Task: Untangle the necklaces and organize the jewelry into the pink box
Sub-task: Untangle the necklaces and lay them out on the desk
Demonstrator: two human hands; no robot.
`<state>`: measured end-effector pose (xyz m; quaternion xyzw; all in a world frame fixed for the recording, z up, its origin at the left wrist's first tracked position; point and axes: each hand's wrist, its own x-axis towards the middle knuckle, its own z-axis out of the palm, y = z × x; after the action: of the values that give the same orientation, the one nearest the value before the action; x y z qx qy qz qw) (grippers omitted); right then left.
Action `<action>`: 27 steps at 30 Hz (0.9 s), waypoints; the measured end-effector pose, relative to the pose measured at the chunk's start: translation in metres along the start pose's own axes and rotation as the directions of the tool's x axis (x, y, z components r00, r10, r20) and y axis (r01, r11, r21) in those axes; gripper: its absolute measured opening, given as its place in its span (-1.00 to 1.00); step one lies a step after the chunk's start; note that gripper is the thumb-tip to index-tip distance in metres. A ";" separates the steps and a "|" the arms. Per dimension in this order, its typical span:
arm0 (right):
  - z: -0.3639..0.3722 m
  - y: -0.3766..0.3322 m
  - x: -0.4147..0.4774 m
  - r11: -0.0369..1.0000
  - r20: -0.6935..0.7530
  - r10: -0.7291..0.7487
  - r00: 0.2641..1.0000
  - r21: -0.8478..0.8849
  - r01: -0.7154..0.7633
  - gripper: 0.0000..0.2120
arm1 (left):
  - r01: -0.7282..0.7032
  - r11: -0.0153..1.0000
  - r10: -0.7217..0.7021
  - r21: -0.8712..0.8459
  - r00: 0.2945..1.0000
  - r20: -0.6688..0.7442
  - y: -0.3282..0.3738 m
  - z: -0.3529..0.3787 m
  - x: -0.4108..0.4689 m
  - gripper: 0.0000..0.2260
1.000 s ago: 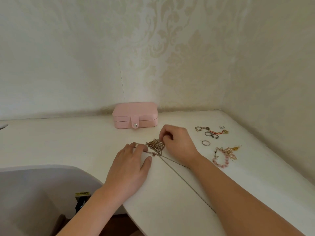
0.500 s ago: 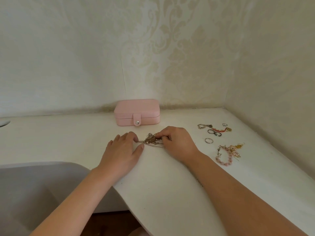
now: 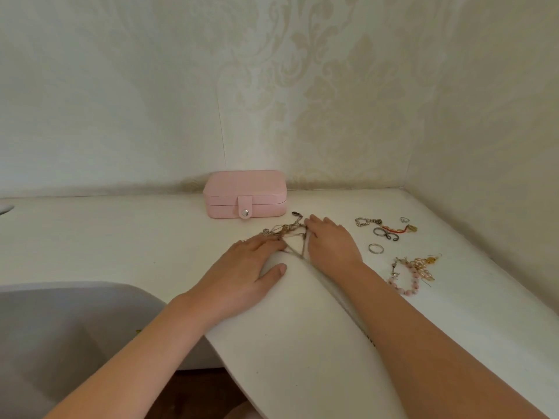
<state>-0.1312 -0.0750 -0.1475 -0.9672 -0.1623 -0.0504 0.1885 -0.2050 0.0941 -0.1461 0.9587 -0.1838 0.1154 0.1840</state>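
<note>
The pink box (image 3: pixel 245 193) stands closed with its snap tab fastened, at the back of the white counter (image 3: pixel 121 237) against the wall. Just in front of it lies a clump of tangled necklaces (image 3: pixel 286 232), with two chain strands running back toward me between my hands. My left hand (image 3: pixel 245 270) lies flat, its fingertips pressing on the clump's left side and its thumb spread away. My right hand (image 3: pixel 331 244) is at the clump's right side, fingers curled onto the chains; its thumb is hidden.
Right of my hands lie a chain bracelet (image 3: pixel 367 222), a red cord bracelet (image 3: pixel 396 229), a dark looped ring (image 3: pixel 385 234), a silver ring (image 3: pixel 376 248), a pink bead bracelet (image 3: pixel 405 285) and gold earrings (image 3: pixel 423 264). A sink (image 3: pixel 60 328) is cut into the counter at the left. Walls meet at the back right.
Both hands have slid the clump further back toward the pink box and spread it out. The left hand has flattened, and the strands now stretch between the hands.
</note>
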 end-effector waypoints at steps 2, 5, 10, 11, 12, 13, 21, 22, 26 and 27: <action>-0.002 0.004 -0.001 0.998 0.005 0.069 0.998 0.004 -0.069 -0.52 | 0.061 0.998 -0.061 -0.030 0.998 -0.002 -0.009 -0.004 -0.003 -0.65; -0.005 0.004 -0.002 0.968 -0.136 0.108 0.985 0.239 -0.073 -0.57 | 0.167 0.984 -0.169 -0.055 0.985 -0.025 -0.020 -0.009 -0.002 -0.74; -0.021 -0.012 -0.022 0.805 -0.238 0.006 0.971 0.577 0.137 -0.62 | 0.293 0.956 -0.293 -0.006 0.956 -0.030 -0.039 -0.016 0.005 -0.74; -0.021 -0.018 -0.026 0.801 -0.171 -0.056 0.984 0.581 0.147 -0.62 | 0.309 0.951 -0.308 0.018 0.951 -0.036 -0.044 -0.016 0.006 -0.72; -0.020 -0.022 -0.029 0.800 -0.100 -0.106 0.989 0.583 0.145 -0.61 | 0.321 0.946 -0.319 0.036 0.947 -0.045 -0.047 -0.016 0.007 -0.71; -0.020 -0.025 -0.030 0.802 -0.047 -0.139 0.989 0.581 0.140 -0.60 | 0.331 0.943 -0.328 0.047 0.943 -0.052 -0.049 -0.016 0.007 -0.70; -0.009 -0.018 -0.018 0.851 0.036 -0.184 0.982 0.506 0.141 -0.65 | 0.061 0.997 -0.053 0.043 0.984 -0.173 -0.029 -0.010 -0.011 -0.66; -0.009 -0.018 -0.017 0.859 0.042 -0.188 0.981 0.491 0.143 -0.63 | 0.004 1.000 -0.001 0.020 0.989 -0.146 -0.020 -0.009 -0.015 -0.66; -0.007 -0.016 -0.014 0.889 0.060 -0.195 0.979 0.432 0.151 -0.62 | -0.048 0.999 0.049 -0.011 0.999 0.020 -0.002 -0.004 -0.020 -0.55; -0.006 -0.015 -0.013 0.896 0.070 -0.184 0.980 0.421 0.138 -0.61 | -0.035 0.999 0.034 0.010 0.998 0.045 -0.002 -0.004 -0.018 -0.53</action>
<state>-0.1487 -0.0675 -0.1387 -0.8897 -0.2589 0.0222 0.3755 -0.2214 0.1033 -0.1479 0.9587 -0.2037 0.0980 0.1728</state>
